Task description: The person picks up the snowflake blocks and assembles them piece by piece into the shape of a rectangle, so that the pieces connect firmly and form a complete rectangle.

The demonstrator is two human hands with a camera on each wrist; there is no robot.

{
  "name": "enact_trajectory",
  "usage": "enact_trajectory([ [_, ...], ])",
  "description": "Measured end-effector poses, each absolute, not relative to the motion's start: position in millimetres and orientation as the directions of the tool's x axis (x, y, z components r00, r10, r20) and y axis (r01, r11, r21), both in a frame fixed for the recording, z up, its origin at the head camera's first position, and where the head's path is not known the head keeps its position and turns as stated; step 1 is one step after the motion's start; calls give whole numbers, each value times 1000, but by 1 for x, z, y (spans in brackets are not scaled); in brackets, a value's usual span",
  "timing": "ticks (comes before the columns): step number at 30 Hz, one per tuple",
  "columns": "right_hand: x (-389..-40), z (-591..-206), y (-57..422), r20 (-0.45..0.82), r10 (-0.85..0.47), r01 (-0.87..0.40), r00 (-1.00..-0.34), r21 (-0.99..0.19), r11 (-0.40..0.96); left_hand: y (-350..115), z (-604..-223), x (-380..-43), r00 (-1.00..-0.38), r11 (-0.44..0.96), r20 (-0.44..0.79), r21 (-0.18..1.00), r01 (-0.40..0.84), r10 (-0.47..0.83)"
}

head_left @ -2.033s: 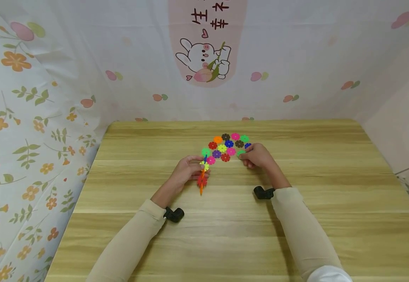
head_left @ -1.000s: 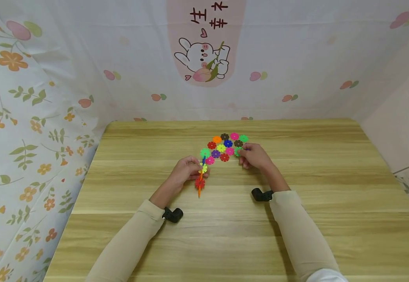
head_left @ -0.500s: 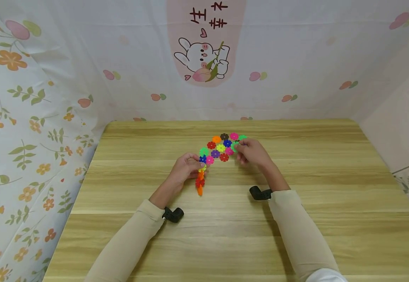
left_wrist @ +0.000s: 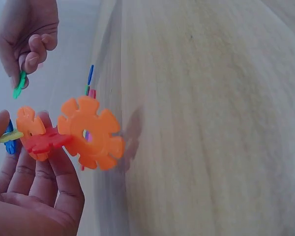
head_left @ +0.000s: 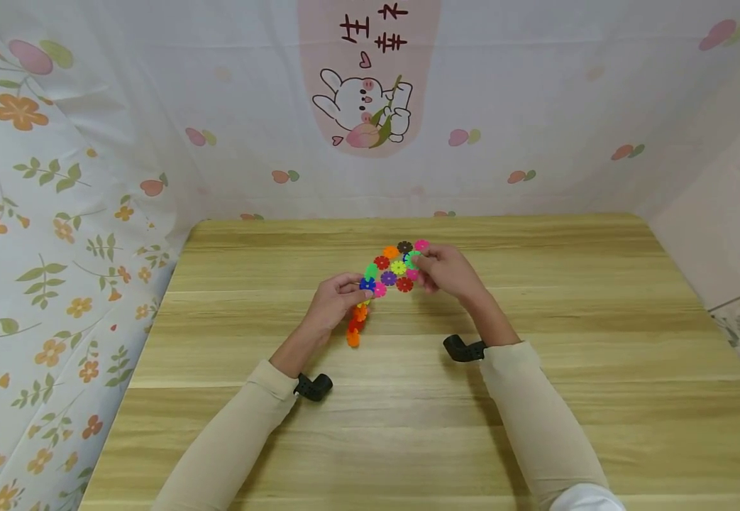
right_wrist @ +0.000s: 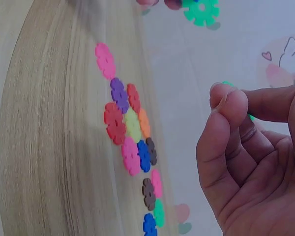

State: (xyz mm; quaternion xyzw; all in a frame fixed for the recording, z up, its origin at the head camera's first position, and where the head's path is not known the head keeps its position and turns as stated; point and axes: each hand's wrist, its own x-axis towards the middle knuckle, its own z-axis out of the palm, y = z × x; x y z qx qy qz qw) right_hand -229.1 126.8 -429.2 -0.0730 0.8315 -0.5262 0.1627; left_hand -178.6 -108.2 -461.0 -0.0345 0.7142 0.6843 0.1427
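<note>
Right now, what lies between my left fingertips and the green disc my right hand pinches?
In the head view, past the linked discs in your left hand, a pink disc, a purple disc and a yellow disc lie on the table.

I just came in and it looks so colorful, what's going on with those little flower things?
Someone's left hand holds a chain of flower-shaped discs fitted together, with blue, yellow, orange and red ones in it. The right hand pinches one green disc, lifted off the table and not joined to the chain. More loose discs, in lots of colors, lie on the table.
</note>
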Motion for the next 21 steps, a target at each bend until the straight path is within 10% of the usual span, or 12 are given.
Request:
enact_trajectory([
  [21,-222,-423,108,-212,-337,68,-917,-917,393,-104,-458,-175,-966,295,-139,953,-71,218],
])
